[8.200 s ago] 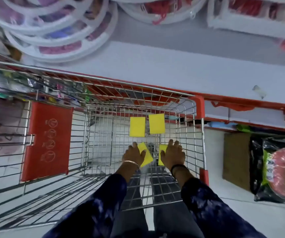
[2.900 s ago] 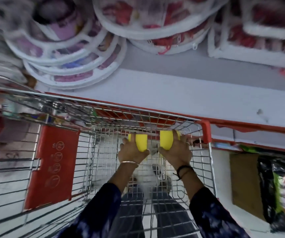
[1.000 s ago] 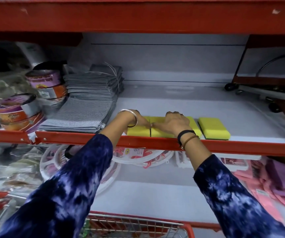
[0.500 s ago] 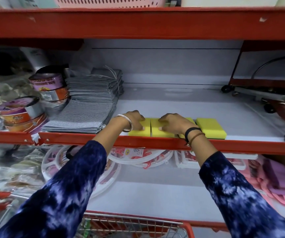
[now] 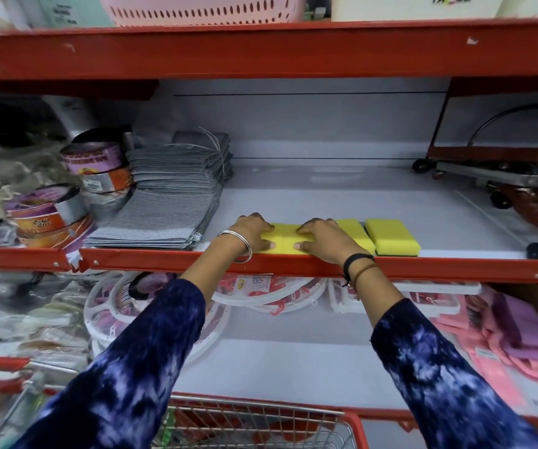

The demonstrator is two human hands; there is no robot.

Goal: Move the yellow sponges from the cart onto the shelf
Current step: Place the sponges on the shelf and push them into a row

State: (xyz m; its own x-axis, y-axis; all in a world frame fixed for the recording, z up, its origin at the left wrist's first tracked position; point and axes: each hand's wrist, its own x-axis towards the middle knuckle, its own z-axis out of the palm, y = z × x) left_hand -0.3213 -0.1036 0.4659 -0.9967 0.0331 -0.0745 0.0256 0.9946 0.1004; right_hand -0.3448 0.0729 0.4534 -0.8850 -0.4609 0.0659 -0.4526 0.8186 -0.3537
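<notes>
Several yellow sponges lie in a row along the front of the white middle shelf (image 5: 326, 196). My left hand (image 5: 252, 233) lies over the leftmost sponge (image 5: 280, 238), fingers curled behind it and thumb on its front face. My right hand (image 5: 321, 238) grips the sponge beside it the same way and hides most of it. Two more sponges, one (image 5: 355, 233) next to my right hand and one (image 5: 392, 238) at the row's right end, lie untouched. The wire cart (image 5: 261, 419) with its red rim is at the bottom edge; its inside is hidden.
Stacked grey cloths (image 5: 167, 205) lie close to the left of my left hand, with round tins (image 5: 50, 212) further left. A wheeled metal rack (image 5: 501, 176) sits at the shelf's back right. The red shelf lip (image 5: 164, 259) runs under my wrists. White hanger rings (image 5: 151, 306) fill the shelf below.
Both hands lifted two sponges out of the cart and set them on the shelf left of the other two. In the last half second the hands have stayed on them.
</notes>
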